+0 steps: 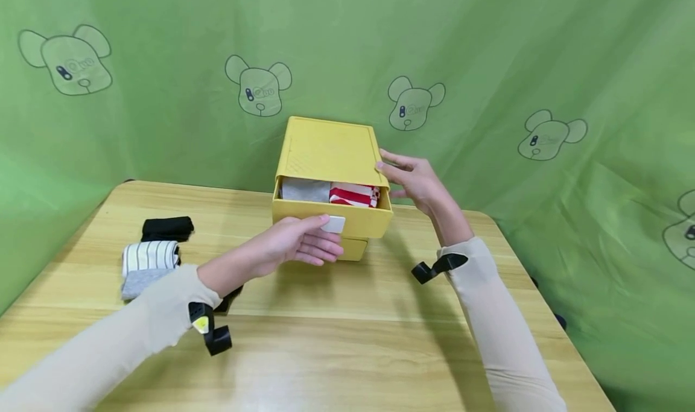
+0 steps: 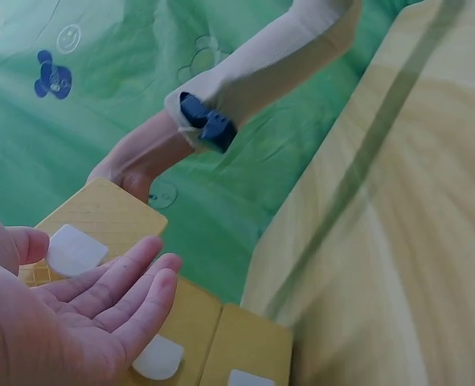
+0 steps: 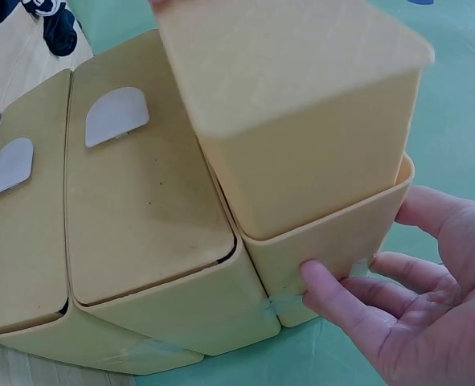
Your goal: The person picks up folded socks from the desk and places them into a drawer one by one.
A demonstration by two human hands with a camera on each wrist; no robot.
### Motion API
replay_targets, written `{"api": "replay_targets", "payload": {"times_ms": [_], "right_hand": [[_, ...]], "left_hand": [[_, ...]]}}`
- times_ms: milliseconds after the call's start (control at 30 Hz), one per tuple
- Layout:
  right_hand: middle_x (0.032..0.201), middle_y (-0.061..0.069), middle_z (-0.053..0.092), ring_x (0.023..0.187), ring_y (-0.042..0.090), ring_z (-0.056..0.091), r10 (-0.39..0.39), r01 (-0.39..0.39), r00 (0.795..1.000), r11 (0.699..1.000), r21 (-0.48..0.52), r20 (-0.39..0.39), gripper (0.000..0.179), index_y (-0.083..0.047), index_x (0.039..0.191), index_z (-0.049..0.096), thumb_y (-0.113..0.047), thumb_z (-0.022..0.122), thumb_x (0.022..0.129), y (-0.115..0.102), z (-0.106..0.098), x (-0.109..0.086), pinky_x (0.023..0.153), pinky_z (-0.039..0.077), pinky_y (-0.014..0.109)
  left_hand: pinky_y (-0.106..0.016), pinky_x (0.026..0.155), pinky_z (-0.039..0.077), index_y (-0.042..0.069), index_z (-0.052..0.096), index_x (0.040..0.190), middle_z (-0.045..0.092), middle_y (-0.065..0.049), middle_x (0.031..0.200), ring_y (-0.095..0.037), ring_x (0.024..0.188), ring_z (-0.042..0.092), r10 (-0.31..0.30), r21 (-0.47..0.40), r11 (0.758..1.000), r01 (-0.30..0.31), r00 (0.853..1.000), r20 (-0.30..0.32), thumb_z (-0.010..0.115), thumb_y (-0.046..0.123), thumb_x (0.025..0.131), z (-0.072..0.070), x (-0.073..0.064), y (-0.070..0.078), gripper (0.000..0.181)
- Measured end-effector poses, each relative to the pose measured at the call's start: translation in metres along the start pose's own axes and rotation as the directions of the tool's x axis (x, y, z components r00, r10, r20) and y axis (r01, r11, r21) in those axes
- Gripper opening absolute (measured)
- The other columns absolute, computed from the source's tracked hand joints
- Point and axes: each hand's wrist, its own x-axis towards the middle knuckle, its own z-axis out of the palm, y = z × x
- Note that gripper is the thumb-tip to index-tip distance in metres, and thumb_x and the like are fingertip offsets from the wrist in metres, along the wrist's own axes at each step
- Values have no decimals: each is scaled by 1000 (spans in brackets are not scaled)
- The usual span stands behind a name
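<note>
The yellow drawer (image 1: 362,222), part-way out at the table's (image 1: 347,351) far middle, appears light, stiff and smooth, best held at its white tab (image 1: 335,224), where the left hand (image 1: 285,243) lies ungripped, while the right hand's (image 1: 417,183) extended fingers touch the casing's (image 1: 328,149) right side.

I've got a bright head view here, glare pooling pale on the near table (image 1: 304,364), soft shadows falling beneath the yellow box (image 1: 331,152) and beside the right sleeve (image 1: 507,321); wide-angle stretch towards the edges. Over to the wrists: both dimmer, hazier, softer! Left wrist shows me one long shadow band.
</note>
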Motion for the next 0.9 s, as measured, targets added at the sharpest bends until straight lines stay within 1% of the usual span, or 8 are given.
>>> {"api": "replay_targets", "payload": {"times_ms": [33,133,267,367,433,567,767,900], "right_hand": [[165,6,35,141,31,50,0,0,1000,1000,0,1,62,-27,155,44,-38,68,98,1,0,0,100,56,47],[165,6,36,143,32,48,0,0,1000,1000,-3,3,62,-27,154,44,-37,68,98,2,-1,0,102,55,48],[164,7,37,145,32,46,-3,3,1000,1000,0,4,61,-27,154,44,-37,68,98,2,-1,0,105,53,50],[164,7,37,144,32,47,-4,4,1000,1000,5,1,62,-28,154,44,-38,68,98,2,0,0,106,52,51],[165,7,37,143,31,48,-4,4,1000,1000,13,0,62,-28,154,44,-37,68,98,1,0,1,106,52,51],[164,7,38,142,30,50,-8,8,1000,1000,25,-2,62,-28,154,45,-37,69,98,1,1,0,104,53,50],[165,6,36,141,30,50,-19,19,1000,999,46,-5,61,-27,154,45,-35,68,98,2,2,0,97,58,45],[166,5,35,142,30,50,-18,18,1000,998,57,-2,61,-27,154,45,-35,68,98,3,2,0,98,58,46]], "left_hand": [[-41,99,57,-8,58,135,73,-18,123,-25,108,74,0,-2,1000,0,1000,0,40,41,109,-1,3,0,58],[-45,104,54,-10,57,135,74,-17,120,-31,112,72,-3,-24,1000,3,1000,-2,41,40,109,-5,11,1,59],[-45,104,54,-10,58,134,77,-13,114,-40,122,65,-3,-39,999,2,1000,-10,41,40,109,-11,19,5,58],[-39,100,57,-9,59,133,76,-13,115,-41,125,63,3,-33,999,-3,1000,-11,40,40,109,-15,24,8,59],[-38,100,57,-9,59,134,75,-14,118,-40,124,64,5,-30,1000,-5,1000,-10,40,41,109,-18,26,9,59],[-42,104,55,-8,59,134,74,-16,122,-38,122,66,3,-13,1000,-3,1000,-8,40,42,109,-22,31,11,60],[-49,111,48,-8,59,134,73,-17,122,-34,117,69,7,-36,999,-8,1000,-20,40,42,109,-26,39,12,59],[-51,112,46,-8,58,135,73,-17,122,-32,116,70,5,-45,999,-6,1000,-20,40,42,109,-27,42,12,60]]}}
